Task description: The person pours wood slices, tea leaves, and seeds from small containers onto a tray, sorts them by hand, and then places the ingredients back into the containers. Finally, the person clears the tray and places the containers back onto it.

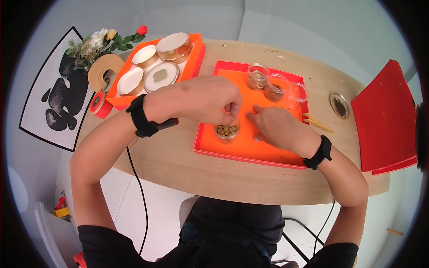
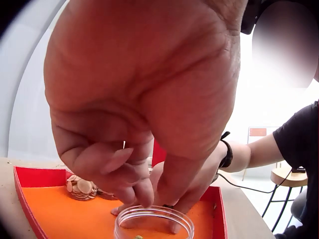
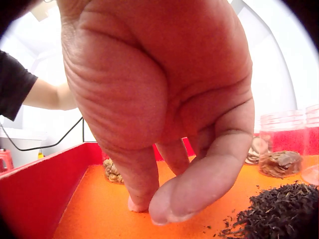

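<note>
My left hand is bent over a clear jar of greenish-brown dried buds in the orange tray. Its fingers curl inward, with the fingertips right at the rim of the open jar in the left wrist view; I cannot tell whether they pinch anything. To the jar's right, my right hand reaches down to the tray floor. In the right wrist view its loosely bent fingers and thumb tip are at the orange surface, beside a heap of dark dried leaves.
Clear jars stand at the tray's back right, one with pale round slices. Outside it lie yellow tongs and a dish of dark leaves. A red panel rises at right; an orange box holds round containers at left.
</note>
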A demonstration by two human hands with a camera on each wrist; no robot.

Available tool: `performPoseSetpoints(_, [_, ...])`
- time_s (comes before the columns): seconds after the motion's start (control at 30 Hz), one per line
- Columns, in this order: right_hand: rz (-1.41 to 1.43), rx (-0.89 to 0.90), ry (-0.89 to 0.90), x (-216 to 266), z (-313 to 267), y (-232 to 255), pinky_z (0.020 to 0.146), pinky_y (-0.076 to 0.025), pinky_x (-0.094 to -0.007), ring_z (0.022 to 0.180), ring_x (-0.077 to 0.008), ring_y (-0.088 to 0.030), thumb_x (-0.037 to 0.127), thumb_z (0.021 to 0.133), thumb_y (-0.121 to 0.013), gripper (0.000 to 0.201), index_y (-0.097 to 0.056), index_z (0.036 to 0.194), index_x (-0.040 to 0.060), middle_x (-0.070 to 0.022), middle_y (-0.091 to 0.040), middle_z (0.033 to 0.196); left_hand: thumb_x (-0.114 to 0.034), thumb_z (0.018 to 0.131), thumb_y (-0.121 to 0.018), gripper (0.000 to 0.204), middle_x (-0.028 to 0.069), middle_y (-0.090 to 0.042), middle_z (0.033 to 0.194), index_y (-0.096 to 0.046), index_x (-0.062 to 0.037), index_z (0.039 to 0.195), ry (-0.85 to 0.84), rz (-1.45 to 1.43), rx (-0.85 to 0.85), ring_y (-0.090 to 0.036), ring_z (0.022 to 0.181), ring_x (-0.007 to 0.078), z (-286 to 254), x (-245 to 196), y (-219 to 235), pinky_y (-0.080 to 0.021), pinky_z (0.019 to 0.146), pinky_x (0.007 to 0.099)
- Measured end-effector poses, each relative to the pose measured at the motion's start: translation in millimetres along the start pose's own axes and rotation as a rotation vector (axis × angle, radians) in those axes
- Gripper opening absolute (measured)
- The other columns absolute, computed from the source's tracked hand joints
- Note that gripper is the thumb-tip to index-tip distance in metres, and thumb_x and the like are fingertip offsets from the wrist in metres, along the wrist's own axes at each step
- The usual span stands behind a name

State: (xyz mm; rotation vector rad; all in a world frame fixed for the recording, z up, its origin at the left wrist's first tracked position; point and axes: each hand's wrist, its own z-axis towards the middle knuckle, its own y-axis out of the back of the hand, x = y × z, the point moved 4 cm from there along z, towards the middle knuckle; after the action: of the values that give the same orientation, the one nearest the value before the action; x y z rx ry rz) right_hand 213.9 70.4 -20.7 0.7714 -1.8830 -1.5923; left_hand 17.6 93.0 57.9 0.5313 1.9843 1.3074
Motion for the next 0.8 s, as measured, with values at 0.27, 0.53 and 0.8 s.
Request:
performPoseSetpoints(0.27, [-0.011,-0.234,0.119,-5,-2,-8,0.077,-0.060,-0.0452,0.093,-0.0350,-0.074,0.023,0.092,-0.084,0.033,-0.071,0.112,-0.0012,-0.0186,-0.071,0.096,-0.035,0.089,-0.086,0.054,0.0177,-0.074,0.116,-0.069,-0.0029,0.130,-0.056,-0.020,0.114,-0.073,0.108,0.0353,2,-12,-24,-0.057,0.091,0.0484])
performPoseSetpoints(0.53, [0.006,-0.213,0.104,-3,-4,-6,0.079,-0.060,-0.0463,0.092,-0.0364,-0.074,0.022,0.094,-0.083,0.030,-0.070,0.108,-0.0020,-0.0193,-0.071,0.096,-0.019,0.097,-0.075,0.036,0.0167,-0.070,0.118,-0.070,-0.0032,0.129,-0.059,0.004,0.051,-0.072,0.107,0.0368,5,-8,-30,-0.057,0.091,0.0475])
performPoseSetpoints(0.8, [-0.017,-0.228,0.121,-4,-5,-8,0.079,-0.060,-0.0462,0.093,-0.0368,-0.074,0.022,0.095,-0.082,0.033,-0.071,0.112,-0.0032,-0.0199,-0.071,0.098,-0.011,0.090,-0.080,0.042,0.0175,-0.066,0.120,-0.068,-0.0011,0.130,-0.021,0.055,0.067,-0.070,0.110,0.0373,19,7,-26,-0.057,0.092,0.0481])
